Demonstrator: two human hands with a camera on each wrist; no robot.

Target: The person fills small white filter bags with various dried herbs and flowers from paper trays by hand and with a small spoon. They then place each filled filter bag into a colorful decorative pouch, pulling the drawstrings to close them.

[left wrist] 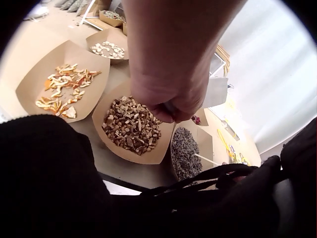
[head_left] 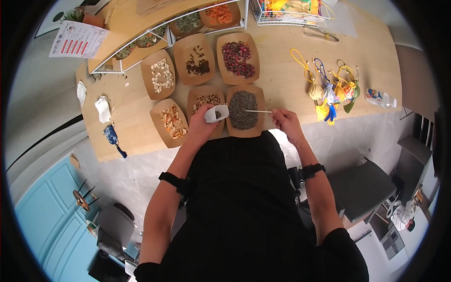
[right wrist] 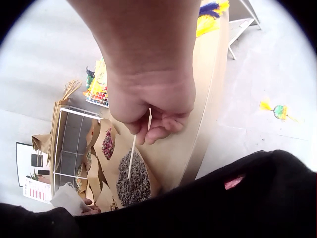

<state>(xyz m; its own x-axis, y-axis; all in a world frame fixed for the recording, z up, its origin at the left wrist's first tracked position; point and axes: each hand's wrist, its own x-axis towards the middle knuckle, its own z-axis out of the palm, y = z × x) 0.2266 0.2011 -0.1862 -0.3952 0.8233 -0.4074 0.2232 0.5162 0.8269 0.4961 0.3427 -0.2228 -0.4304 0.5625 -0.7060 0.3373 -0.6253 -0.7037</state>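
While the left hand grips a small white pouch, the right hand pinches a thin pale stick, its far end in the grey dried herb.

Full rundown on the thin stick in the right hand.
The stick is pale, slim and straight, and looks like wood. The right hand pinches it near one end. It reaches out over the brown tray, lying nearly level across the head view, its far end at the grey dried bits. Whether that tip is buried, I can't tell.
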